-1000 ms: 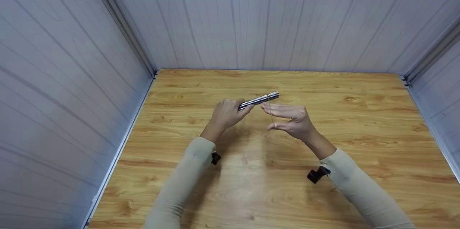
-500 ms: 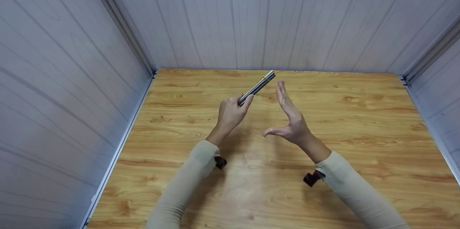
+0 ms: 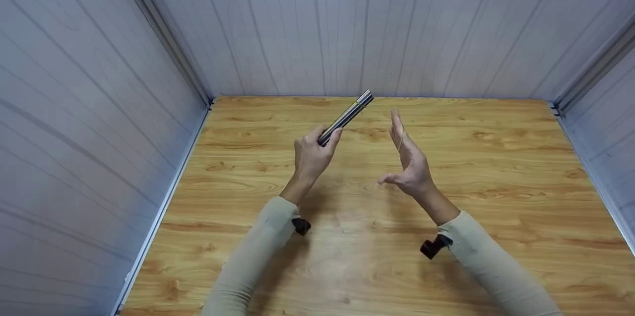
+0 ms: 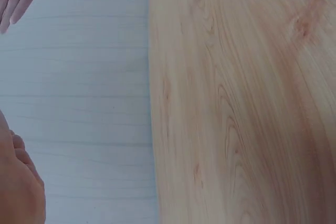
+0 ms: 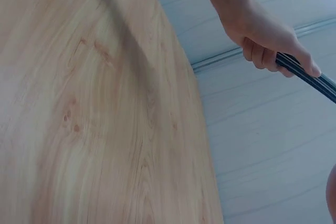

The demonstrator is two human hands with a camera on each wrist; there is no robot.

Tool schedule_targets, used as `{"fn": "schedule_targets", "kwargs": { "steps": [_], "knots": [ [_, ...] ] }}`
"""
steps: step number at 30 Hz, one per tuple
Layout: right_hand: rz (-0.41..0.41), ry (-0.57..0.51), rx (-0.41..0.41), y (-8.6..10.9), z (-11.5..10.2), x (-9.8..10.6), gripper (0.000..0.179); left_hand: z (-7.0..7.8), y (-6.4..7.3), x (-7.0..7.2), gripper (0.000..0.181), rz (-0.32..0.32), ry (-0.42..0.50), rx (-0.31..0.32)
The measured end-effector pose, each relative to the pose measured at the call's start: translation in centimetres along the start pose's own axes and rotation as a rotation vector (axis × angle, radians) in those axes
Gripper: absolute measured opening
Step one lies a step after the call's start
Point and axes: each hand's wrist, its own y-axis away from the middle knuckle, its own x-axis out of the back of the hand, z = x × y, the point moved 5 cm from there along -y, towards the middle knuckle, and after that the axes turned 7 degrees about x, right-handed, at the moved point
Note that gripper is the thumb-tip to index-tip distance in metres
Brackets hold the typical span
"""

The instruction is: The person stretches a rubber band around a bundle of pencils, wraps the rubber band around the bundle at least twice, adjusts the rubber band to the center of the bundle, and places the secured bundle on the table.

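In the head view my left hand (image 3: 312, 157) grips a bundle of slim, straight sticks, dark with silvery stripes (image 3: 346, 118), by its near end. The bundle slants up and away to the right, and a thin yellowish band (image 3: 357, 102) crosses it near the far end. Apart from it, on the right, my right hand (image 3: 412, 167) has its fingers straight and thumb spread. A fine tan line like a rubber band (image 3: 401, 142) runs across those fingers. The right wrist view shows the left fist (image 5: 268, 38) round the sticks (image 5: 315, 80) from the side.
Beneath both hands lies a wood-grain tabletop (image 3: 496, 167). Pale panels enclose it, with a back wall (image 3: 297, 28), a left wall (image 3: 74, 132) and a right wall (image 3: 605, 147). A small black camera (image 3: 435, 246) sits at the right wrist, another (image 3: 301, 226) at the left.
A second ago a thin band stretched between the stick bundle and my right hand. Since then the bundle has swung to a steeper slant, and the right hand has spread wide and drawn apart from it.
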Motion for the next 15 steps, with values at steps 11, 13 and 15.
{"fn": "schedule_targets", "kwargs": {
  "steps": [11,13,15],
  "knots": [
    [0.250,-0.243,-0.045,-0.2,1.2,2.2,0.106,2.1,0.8,1.3,0.045,0.082,-0.261,-0.528],
    [0.259,-0.241,-0.053,-0.1,1.4,2.4,0.099,2.5,0.8,1.4,0.046,0.079,-0.341,-0.625],
    [0.251,-0.224,-0.074,0.1,1.6,2.6,0.094,2.7,0.8,1.5,0.044,0.081,-0.412,-0.707]
  ]
}}
